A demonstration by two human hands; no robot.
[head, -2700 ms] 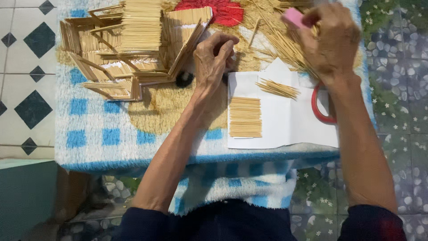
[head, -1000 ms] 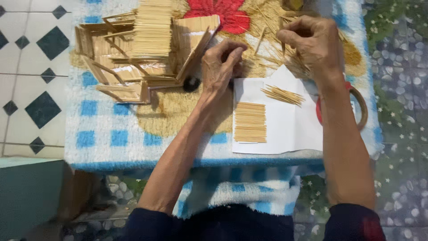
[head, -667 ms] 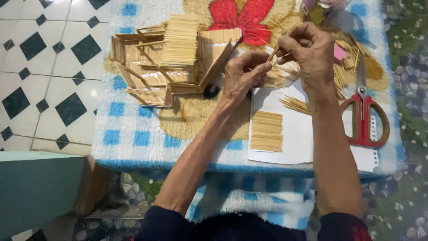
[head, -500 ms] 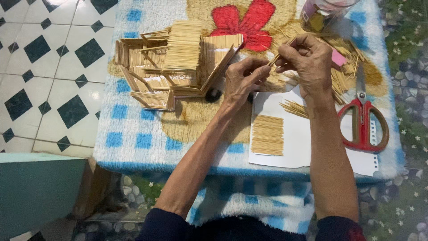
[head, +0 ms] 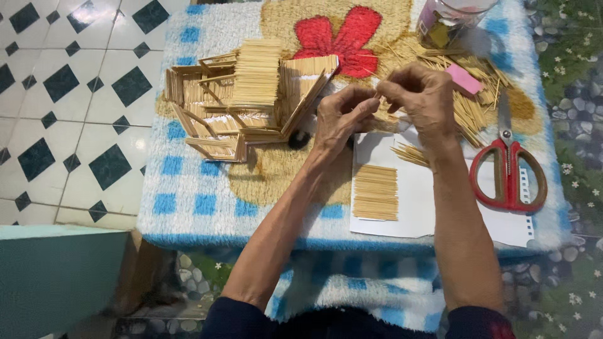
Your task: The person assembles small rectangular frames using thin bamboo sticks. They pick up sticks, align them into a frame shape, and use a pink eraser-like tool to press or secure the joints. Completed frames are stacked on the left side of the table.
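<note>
A: Where, relative to the two grips?
B: Between them. Left hand [head: 339,116] and right hand [head: 422,100] raised together above the blue-checked cloth [head: 188,207], fingertips nearly touching at a thin stick [head: 377,95].

A: Long axis?
B: Hard to read; too thin and mostly hidden. Seemingly running from one set of fingertips to the other, roughly left to right.

A: Nearer hand?
B: Neither clearly; both at the stick, right thumb and forefinger pinched tight on one end, left fingertips closed on or against the other. Exact contact on the left not resolvable.

A: Grip width?
B: Both narrowed to a fine pinch, remaining fingers curled loosely; nothing else held.

A: Surroundings?
B: Stick house [head: 248,94] just left of the left hand. Flat panel of glued sticks [head: 375,191] on white paper [head: 433,207], below and between the wrists. Loose sticks [head: 474,103] beyond the right hand, red-handled scissors [head: 507,166] farther right, jar [head: 449,22] at top.
</note>
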